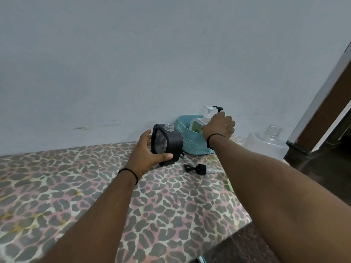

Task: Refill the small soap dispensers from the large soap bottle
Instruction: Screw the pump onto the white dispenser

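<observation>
A small square dispenser (169, 143) with a black frame and an uncapped clear neck stands on the patterned table (95, 186). My left hand (150, 151) grips its left side and base. Its black pump head (197, 168) lies on the table to the right, tube attached. My right hand (218, 127) reaches into a teal basket (191, 145) and grips something there, under a black pump top (218, 108); the fingers are hidden. A white pump bottle (199, 123) stands in the basket beside that hand. A large clear uncapped bottle (266, 143) stands at the far right.
The table carries a leopard-print cover and ends against a pale blue wall (152, 63). A dark wooden door frame (326, 111) rises at the right. The table's right edge drops to a dark floor (247, 243).
</observation>
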